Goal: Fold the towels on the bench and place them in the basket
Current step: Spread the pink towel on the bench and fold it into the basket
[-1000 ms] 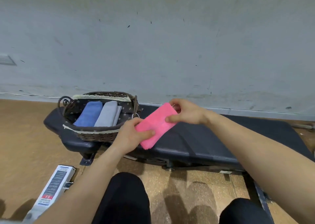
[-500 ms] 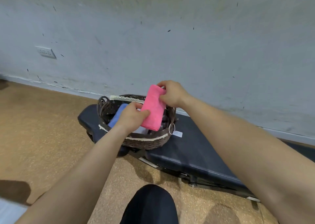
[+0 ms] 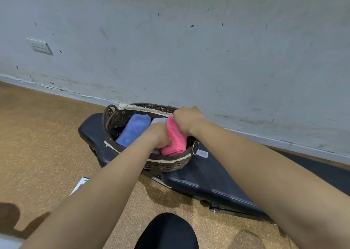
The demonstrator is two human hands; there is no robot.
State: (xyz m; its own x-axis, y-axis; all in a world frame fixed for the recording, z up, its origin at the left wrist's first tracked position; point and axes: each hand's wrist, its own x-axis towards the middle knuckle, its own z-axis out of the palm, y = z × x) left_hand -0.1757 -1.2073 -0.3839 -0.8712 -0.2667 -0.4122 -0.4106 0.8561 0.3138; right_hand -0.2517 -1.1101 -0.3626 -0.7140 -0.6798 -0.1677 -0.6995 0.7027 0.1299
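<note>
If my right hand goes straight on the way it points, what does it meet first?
Your right hand grips the pink towel; past it, probably the basket floor, though depth is unclear.

Pink towel point(image 3: 175, 139) is off the bench point(image 3: 204, 173) now. 1 s ago it lies flat between both hands over the pad, right of the basket point(image 3: 166, 160). 0.5 s ago it is tipped up above the rim. Now it sits down inside the basket at the right end, just beside the grey towel point(image 3: 158, 120).

Both hands drop with it. Left hand point(image 3: 159, 135) is below rim level, gripping the towel's left edge and covering most of the grey towel. Right hand point(image 3: 186, 119) grips the far end, at the far rim.

View swings left: the basket is mid-frame and a wall socket point(image 3: 39, 46) is in shot.
</note>
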